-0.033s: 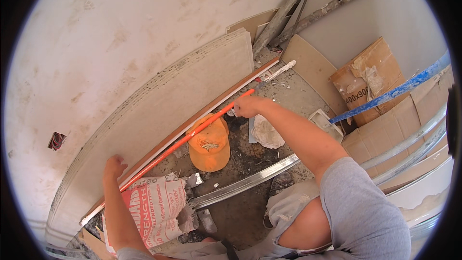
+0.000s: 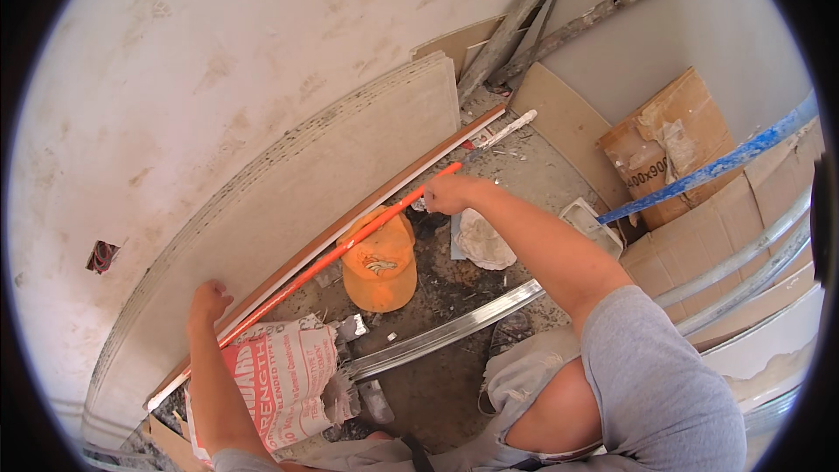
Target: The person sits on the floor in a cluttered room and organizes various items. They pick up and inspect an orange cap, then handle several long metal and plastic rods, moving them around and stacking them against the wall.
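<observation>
Orange pole (image 2: 384, 215), axis slanting up rightward, left hand (image 2: 209, 302), right hand (image 2: 448, 194), each grip unclear

Before us, a slim, bright-orange pole (image 2: 376, 225) slants across an orange cap (image 2: 382, 280). Just beside it, we see a long, straight brown strip (image 2: 419, 172), white along one side, lying near the leaning boards (image 2: 350, 140).
</observation>
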Motion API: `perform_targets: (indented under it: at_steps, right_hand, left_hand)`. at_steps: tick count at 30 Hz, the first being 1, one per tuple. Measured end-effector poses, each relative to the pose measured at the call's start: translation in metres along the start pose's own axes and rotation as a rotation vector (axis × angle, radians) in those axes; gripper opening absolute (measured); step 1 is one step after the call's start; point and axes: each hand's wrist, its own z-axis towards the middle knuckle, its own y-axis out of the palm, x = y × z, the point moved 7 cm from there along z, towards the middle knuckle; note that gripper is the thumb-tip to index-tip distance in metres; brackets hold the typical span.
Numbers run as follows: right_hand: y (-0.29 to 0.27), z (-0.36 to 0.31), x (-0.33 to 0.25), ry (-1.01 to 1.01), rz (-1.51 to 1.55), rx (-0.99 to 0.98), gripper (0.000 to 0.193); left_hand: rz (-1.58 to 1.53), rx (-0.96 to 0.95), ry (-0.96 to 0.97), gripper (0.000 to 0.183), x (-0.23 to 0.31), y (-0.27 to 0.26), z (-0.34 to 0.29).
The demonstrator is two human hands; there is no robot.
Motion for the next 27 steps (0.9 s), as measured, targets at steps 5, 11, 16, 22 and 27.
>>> perform_targets:
  at_steps: [5,11,16,22,27]
  right_hand:
    - [0.003,-0.001,0.019,0.009,-0.003,0.021,0.023]
    - [0.005,-0.008,0.085,0.089,0.044,0.094,0.021]
    - [-0.011,-0.013,0.120,0.172,0.151,0.180,0.020]
    - [0.008,0.011,0.192,0.237,0.311,0.426,0.022]
    - [0.012,0.034,0.193,0.254,0.803,0.661,0.019]
  left_hand:
    - [-0.021,-0.047,0.059,0.031,0.025,0.012,0.021]
    - [-0.058,0.109,0.250,0.021,0.104,-0.006,0.034]
    - [-0.179,0.295,0.405,0.014,0.196,-0.058,0.021]
    - [-0.174,0.532,0.749,0.015,0.325,-0.089,0.001]
    - [0.047,0.823,0.992,0.033,0.409,-0.173,-0.016]
